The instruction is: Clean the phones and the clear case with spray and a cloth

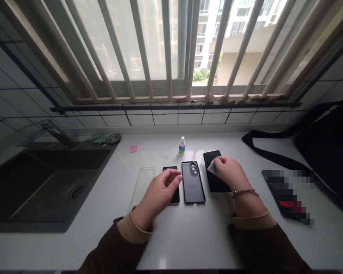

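Observation:
My right hand (227,171) pinches a small, thin, whitish sheet (212,168) above a dark tablet-like device (213,185); whether it is cloth, paper or film I cannot tell. Curved but with a gap between thumb and fingers, my left hand (162,192) holds nothing. It hovers over a dark phone (175,196) and partly hides it. Between the two hands lies a black phone case (193,188) with a camera cutout. A clear phone case (138,182) is partly covered by my left hand. Behind them stands a small white bottle (182,146) with a blue and yellow label.
A dark sink (103,182) with a faucet (58,133) occupies the left. Beside it lie a green cloth (96,138) and a drain strainer (113,138). A pink note (133,148) rests on the white counter (200,236). At right are a black strap (271,152) and a partly blurred dark item (274,190).

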Demonstrator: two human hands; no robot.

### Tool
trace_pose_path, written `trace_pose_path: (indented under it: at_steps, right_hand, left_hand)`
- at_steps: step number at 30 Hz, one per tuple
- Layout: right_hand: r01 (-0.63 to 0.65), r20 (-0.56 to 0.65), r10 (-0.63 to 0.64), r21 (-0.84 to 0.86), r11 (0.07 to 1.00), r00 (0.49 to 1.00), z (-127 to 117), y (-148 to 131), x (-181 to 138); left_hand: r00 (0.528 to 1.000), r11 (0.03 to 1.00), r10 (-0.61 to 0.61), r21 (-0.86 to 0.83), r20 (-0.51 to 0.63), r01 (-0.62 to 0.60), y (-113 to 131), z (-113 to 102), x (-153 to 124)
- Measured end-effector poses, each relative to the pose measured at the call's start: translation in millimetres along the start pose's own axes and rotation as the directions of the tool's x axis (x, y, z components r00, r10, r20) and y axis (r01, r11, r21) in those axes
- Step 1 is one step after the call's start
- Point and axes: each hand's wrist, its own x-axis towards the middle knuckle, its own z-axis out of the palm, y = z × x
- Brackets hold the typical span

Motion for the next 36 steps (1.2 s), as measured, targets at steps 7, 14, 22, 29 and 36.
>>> trace_pose_path:
  at_steps: [7, 14, 22, 29, 36]
  right_hand:
    - [0.004, 0.117, 0.006, -0.086, 0.996, 0.993, 8.0, 2.4, 1.4]
    - [-0.007, 0.148, 0.029, -0.141, 0.99, 0.989, 9.7, -0.5, 0.9]
    - [0.053, 0.183, -0.01, -0.232, 0.971, 0.983, 8.7, -2.9, -2.6]
    - [0.086, 0.181, -0.027, -0.326, 0.941, 0.983, 12.5, -0.7, -4.1]
    - [0.025, 0.108, 0.019, -0.388, 0.921, 0.994, 20.2, -4.4, -10.1]
  left_hand:
    - [0.996, 0.998, 0.044, -0.035, -0.072, -0.047, 8.1, -0.2, -2.2]
    - [0.997, 0.999, 0.051, 0.011, -0.053, -0.051, 6.9, 0.7, -2.6]
    - [0.998, 0.995, 0.052, 0.09, -0.04, -0.048, 8.8, -0.6, -2.8]
    - [0.997, 0.991, 0.065, 0.123, -0.041, -0.059, 6.4, -0.7, -2.3]
    - [0.998, 0.972, 0.068, 0.224, 0.009, -0.069, 5.1, -2.1, 0.3]
